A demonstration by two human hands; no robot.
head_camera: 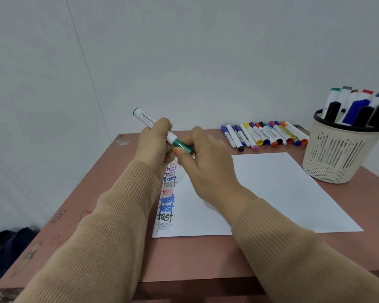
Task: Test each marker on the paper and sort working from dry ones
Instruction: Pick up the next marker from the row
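Observation:
A white marker with a green cap [148,122] is held tilted above the paper's far left corner. My left hand [155,142] grips its barrel, and my right hand [204,158] pinches the green cap [183,146] with thumb and fingers. The white paper [278,191] lies on the table beneath, with a column of "test" words [167,199] in several colours down its left edge. Part of that column is hidden behind my left hand.
A row of several capped markers [265,134] lies at the table's far edge. A beige mesh cup [339,154] with several markers standing in it sits at the right. The pinkish table [195,256] has scribbles near its left edge; a wall stands close behind.

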